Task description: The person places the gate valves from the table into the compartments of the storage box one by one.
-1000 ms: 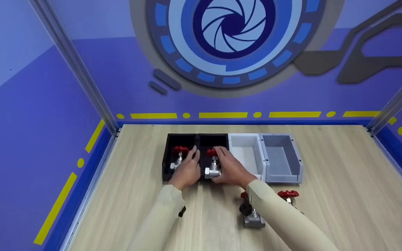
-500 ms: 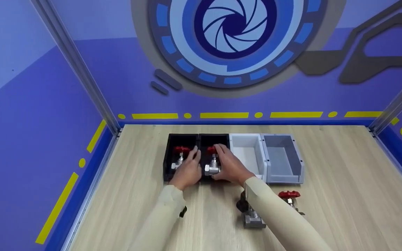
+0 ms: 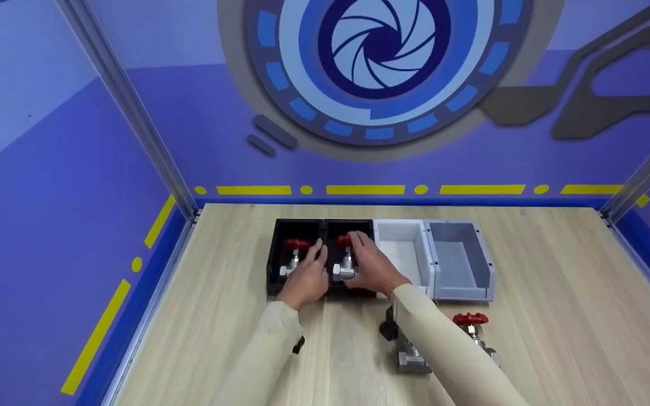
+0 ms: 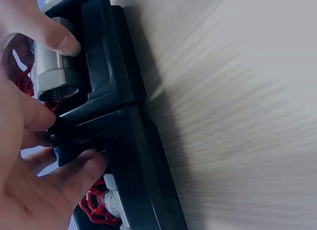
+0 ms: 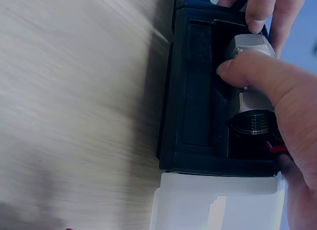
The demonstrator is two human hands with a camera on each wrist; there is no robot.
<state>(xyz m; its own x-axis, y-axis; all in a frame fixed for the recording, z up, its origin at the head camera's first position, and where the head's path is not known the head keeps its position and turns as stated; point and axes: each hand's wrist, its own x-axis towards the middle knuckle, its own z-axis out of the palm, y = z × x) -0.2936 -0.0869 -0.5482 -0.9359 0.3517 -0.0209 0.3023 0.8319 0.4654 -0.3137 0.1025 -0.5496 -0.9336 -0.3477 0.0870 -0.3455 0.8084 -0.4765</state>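
In the head view my right hand [image 3: 376, 268] holds a metal valve with a red handwheel [image 3: 345, 272] inside the second black bin [image 5: 193, 91]. Its thumb presses the valve's hexagonal body [image 5: 255, 101] in the right wrist view, and its fingers reach up by the handwheel. My left hand [image 3: 305, 280] grips the walls where the two black bins meet, with the thumb inside the second bin and other fingers inside the first black bin [image 4: 141, 165]. A similar red-wheeled valve [image 3: 292, 264] stands in that first bin, partly behind the left hand.
A white bin [image 3: 401, 254] and a grey bin [image 3: 455, 265] continue the row to the right. On the wooden table [image 3: 550, 316], a valve with a black knob [image 3: 412, 361] and a red-wheeled valve [image 3: 473, 330] stand in front, partly hidden by the right sleeve.
The held valve has shifted slightly farther back in the second bin, with the right hand. The left hand keeps its place on the bin walls. The head view has tilted a little.
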